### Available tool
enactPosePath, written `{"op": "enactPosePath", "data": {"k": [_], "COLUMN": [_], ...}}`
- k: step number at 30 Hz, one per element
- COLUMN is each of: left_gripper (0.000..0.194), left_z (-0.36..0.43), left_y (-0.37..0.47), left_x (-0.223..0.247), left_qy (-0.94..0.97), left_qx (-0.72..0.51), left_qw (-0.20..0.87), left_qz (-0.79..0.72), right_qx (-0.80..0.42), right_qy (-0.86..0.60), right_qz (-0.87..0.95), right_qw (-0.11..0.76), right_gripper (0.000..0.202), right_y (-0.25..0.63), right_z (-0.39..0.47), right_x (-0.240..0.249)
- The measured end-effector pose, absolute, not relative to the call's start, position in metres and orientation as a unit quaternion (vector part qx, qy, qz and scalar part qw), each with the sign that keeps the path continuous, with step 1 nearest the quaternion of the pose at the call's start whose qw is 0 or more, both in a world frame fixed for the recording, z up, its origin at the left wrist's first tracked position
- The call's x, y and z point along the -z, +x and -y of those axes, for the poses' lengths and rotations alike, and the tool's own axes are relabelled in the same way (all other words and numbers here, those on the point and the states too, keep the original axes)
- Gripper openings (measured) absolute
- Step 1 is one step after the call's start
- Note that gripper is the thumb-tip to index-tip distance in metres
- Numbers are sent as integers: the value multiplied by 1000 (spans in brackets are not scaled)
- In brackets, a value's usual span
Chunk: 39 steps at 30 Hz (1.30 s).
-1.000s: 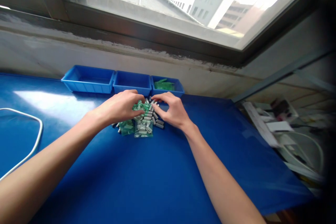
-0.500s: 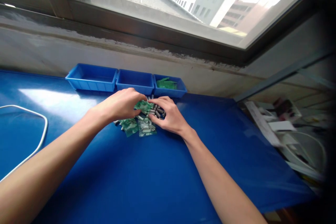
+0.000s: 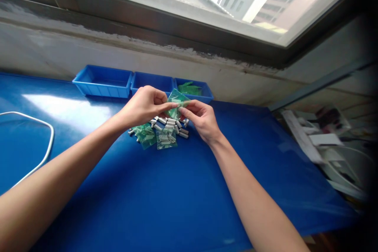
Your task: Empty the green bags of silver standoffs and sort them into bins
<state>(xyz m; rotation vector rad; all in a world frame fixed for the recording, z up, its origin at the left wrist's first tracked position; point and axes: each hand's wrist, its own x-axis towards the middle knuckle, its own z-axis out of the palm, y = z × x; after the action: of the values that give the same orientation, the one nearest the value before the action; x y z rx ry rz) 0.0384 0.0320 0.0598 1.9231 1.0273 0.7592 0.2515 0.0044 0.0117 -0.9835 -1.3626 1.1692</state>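
A small green-tinted plastic bag (image 3: 176, 97) is held up between both hands, above the pile. My left hand (image 3: 149, 104) pinches its left side with thumb and fingers. My right hand (image 3: 202, 118) is closed at the bag's right side, fingertips close to the left thumb. Below them lie several short silvery metal cylinders (image 3: 171, 123), loose on the blue table. Two more bags with such pieces rest in front: a green one (image 3: 144, 134) at the left and a clearer one (image 3: 166, 138) beside it. What the held bag contains is hard to make out.
Three blue bins stand in a row along the wall: a left bin (image 3: 103, 91), a middle bin (image 3: 153, 76) and a right bin (image 3: 208, 96) with green bags (image 3: 189, 88). A white cable (image 3: 51, 138) curves over the table (image 3: 165, 197) at left. Papers (image 3: 321, 139) lie beyond the right edge.
Both hands have risen from the pile with the green bag and moved slightly right. More of the loose metal cylinders now shows beneath them.
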Motion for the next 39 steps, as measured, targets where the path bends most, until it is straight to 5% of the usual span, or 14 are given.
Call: {"op": "enactPosePath", "data": {"k": [5, 9, 16, 21, 25, 30, 34, 39], "left_gripper": [49, 54, 46, 36, 33, 30, 27, 32], "left_z": [-33, -35, -31, -26, -23, -26, -33, -39], "left_y": [42, 44, 46, 48, 51, 46, 30, 6], "left_x": [-53, -45, -43, -47, -44, -46, -60, -78], "left_qy": [732, 769, 792, 852, 884, 896, 908, 901], "left_qx": [-307, -282, -298, -220, -203, -184, -121, -48], "left_qw": [459, 396, 293, 288, 246, 242, 259, 246], "left_qz": [-399, -414, -445, -377, -341, -323, -306, -355], "right_qx": [-520, -477, -114, 105, 93, 105, -95, -161], "right_qy": [-413, -437, -532, -609, -620, -588, -477, -423], "right_qz": [524, 515, 533, 611, 680, 688, 820, 872], "right_qw": [534, 563, 648, 495, 379, 411, 301, 184], "right_gripper": [28, 31, 26, 23, 26, 26, 18, 58], "right_y": [249, 248, 278, 302, 303, 292, 273, 252], "right_z": [-5, -7, -27, -41, -37, -13, 7, 19], "right_x": [-12, -11, -30, -25, -10, -23, -43, -47]}}
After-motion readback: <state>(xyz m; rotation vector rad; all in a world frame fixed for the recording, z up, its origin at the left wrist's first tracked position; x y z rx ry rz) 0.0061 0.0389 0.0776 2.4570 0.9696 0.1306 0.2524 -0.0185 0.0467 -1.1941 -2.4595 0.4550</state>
